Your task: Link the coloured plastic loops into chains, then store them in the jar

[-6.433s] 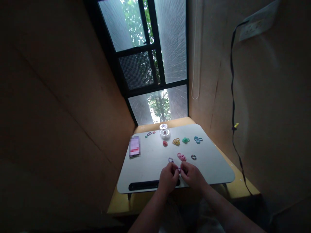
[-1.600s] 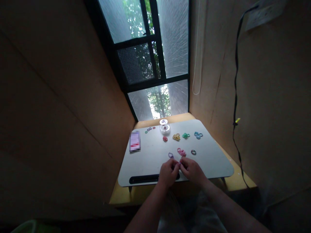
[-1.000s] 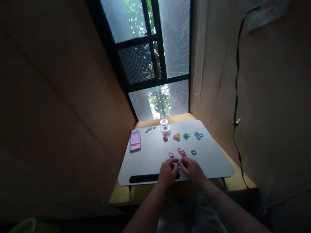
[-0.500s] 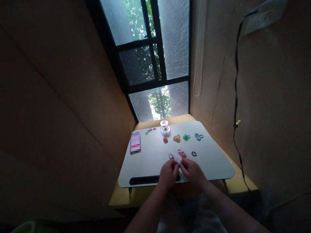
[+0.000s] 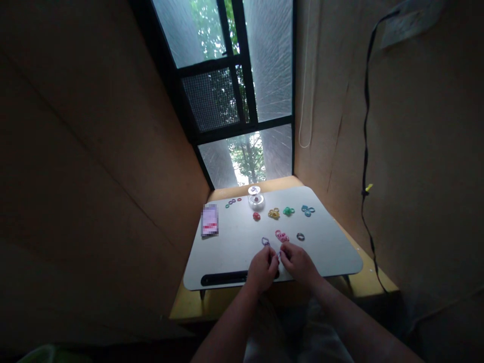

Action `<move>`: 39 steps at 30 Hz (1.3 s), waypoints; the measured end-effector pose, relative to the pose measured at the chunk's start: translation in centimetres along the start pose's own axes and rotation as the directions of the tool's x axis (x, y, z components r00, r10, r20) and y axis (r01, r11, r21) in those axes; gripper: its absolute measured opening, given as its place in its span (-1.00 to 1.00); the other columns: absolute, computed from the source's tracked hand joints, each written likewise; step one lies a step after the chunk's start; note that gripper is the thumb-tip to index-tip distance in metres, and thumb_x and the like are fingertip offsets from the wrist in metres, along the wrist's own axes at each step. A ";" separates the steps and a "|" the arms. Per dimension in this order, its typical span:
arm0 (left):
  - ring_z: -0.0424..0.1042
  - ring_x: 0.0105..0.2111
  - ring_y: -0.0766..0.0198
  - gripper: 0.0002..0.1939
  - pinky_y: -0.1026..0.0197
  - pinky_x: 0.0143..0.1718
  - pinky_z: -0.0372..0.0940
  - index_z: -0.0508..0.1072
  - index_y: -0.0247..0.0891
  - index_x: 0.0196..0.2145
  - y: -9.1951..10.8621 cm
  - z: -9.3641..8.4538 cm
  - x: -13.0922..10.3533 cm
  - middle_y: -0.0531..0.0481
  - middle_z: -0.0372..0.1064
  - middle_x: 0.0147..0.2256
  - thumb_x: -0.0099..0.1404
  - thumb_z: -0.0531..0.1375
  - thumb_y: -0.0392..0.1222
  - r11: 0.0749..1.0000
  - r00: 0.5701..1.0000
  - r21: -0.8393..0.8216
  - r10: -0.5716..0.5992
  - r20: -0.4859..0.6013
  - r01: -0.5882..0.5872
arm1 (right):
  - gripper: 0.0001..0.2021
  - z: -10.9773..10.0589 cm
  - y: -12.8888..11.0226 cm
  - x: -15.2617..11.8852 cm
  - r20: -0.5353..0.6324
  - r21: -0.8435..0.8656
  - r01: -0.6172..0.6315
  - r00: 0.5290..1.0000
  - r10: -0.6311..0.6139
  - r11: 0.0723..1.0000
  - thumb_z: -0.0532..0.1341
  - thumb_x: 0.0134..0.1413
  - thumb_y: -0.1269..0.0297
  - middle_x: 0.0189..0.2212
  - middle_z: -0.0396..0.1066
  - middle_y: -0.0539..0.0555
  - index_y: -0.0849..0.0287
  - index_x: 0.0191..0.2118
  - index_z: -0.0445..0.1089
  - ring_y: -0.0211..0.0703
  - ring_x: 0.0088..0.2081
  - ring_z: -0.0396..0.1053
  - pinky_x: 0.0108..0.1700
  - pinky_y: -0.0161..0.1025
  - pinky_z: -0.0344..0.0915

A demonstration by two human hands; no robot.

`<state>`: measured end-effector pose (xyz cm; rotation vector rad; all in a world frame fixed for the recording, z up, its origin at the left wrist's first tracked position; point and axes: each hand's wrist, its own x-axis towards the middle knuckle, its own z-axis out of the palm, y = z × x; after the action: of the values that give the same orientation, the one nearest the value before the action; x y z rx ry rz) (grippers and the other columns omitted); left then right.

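A: What has just changed?
B: Your fingertips stand slightly farther apart than a moment ago, so more of the small purple band (image 5: 279, 255) shows between them; you are probably stretching or turning it.

A: And the hands?
B: Your left hand (image 5: 262, 266) and right hand (image 5: 300, 263) both pinch thumb to fingertips, seemingly with 1 side of the band each, above the near part of the table (image 5: 227, 254). The band is too small to tell its exact shape.

A: What about textures and shapes?
B: Just beyond your left fingertips lies a thin purple loop (image 5: 265, 241); beyond your right, a tangled pink heap (image 5: 282, 236), with a dark ring (image 5: 300, 236) beside it. They look soft and rubbery. Your table is smooth, pale and round-cornered, with 1 long black slot (image 5: 223, 278). Farther off stands a clear, shiny round container (image 5: 257, 203).
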<state>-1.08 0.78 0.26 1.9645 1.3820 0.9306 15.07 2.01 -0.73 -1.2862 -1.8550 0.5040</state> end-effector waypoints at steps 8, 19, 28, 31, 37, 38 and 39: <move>0.27 -0.44 0.29 -0.89 0.25 -0.36 0.12 0.29 -0.21 -0.36 0.0 -0.1 -0.2 0.09 0.30 -0.45 0.34 0.06 -0.19 1.000 1.000 -0.011 0.014 0.025 -0.014 | -0.89 0.1 -0.1 -0.1 -0.007 -0.039 -0.013 1.000 0.013 0.999 0.10 0.11 0.33 -0.52 0.32 -0.04 0.11 -0.44 0.26 -0.20 -0.45 0.28 -0.37 -0.29 0.11; 0.32 -0.42 0.28 -0.87 0.25 -0.36 0.15 0.29 -0.20 -0.35 -0.1 -0.3 -0.2 0.05 0.38 -0.42 0.37 0.04 -0.18 0.999 0.998 -0.047 0.017 0.066 -0.013 | -0.87 0.0 0.1 0.2 0.007 -0.008 -0.019 1.000 0.019 1.000 0.09 0.11 0.32 -0.55 0.31 -0.05 0.09 -0.45 0.23 -0.21 -0.48 0.26 -0.40 -0.30 0.12; 0.29 -0.42 0.27 -0.84 0.24 -0.36 0.11 0.28 -0.19 -0.38 -0.3 -0.1 0.0 0.07 0.34 -0.44 0.37 0.03 -0.17 1.000 0.999 -0.008 0.010 0.051 -0.010 | -0.87 -0.1 -0.1 0.2 0.000 -0.002 -0.027 1.000 0.027 1.000 0.10 0.11 0.31 -0.55 0.33 -0.04 0.10 -0.45 0.27 -0.21 -0.50 0.27 -0.40 -0.29 0.11; 0.29 -0.42 0.26 -0.84 0.24 -0.36 0.11 0.28 -0.19 -0.37 -0.2 -0.1 0.0 0.06 0.34 -0.44 0.38 0.02 -0.16 1.000 0.999 0.030 -0.001 0.050 -0.001 | -0.86 -0.1 -0.1 0.1 0.005 -0.007 -0.005 1.000 0.005 1.000 0.11 0.11 0.30 -0.55 0.34 -0.04 0.10 -0.47 0.27 -0.22 -0.49 0.26 -0.40 -0.30 0.10; 0.30 -0.42 0.25 -0.85 0.23 -0.36 0.10 0.29 -0.18 -0.37 0.0 0.0 0.0 0.06 0.34 -0.44 0.37 0.04 -0.17 0.998 0.999 0.060 0.013 0.037 -0.016 | -0.86 -0.2 -0.3 0.1 0.031 -0.015 -0.015 0.999 0.016 1.000 0.11 0.11 0.29 -0.55 0.32 -0.05 0.10 -0.46 0.25 -0.22 -0.49 0.25 -0.40 -0.30 0.10; 0.30 -0.42 0.25 -0.85 0.24 -0.36 0.10 0.29 -0.18 -0.37 0.0 0.0 0.0 0.06 0.33 -0.44 0.37 0.04 -0.17 0.998 0.999 0.061 0.012 0.034 -0.014 | -0.86 -0.3 -0.3 0.1 0.041 -0.011 -0.016 0.999 0.016 1.000 0.11 0.12 0.28 -0.55 0.32 -0.05 0.10 -0.46 0.25 -0.22 -0.49 0.25 -0.40 -0.30 0.09; 0.30 -0.42 0.26 -0.86 0.24 -0.36 0.09 0.29 -0.18 -0.37 0.0 0.0 0.0 0.07 0.33 -0.44 0.37 0.04 -0.17 0.998 0.999 0.060 0.010 0.033 -0.011 | -0.85 -0.3 -0.3 0.0 0.050 -0.003 -0.015 0.999 0.016 1.000 0.11 0.12 0.27 -0.55 0.32 -0.05 0.10 -0.46 0.25 -0.22 -0.49 0.25 -0.41 -0.30 0.09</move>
<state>-1.11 0.81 0.27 2.0240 1.3976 0.8677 15.13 1.87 -0.34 -1.3013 -1.8886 0.5469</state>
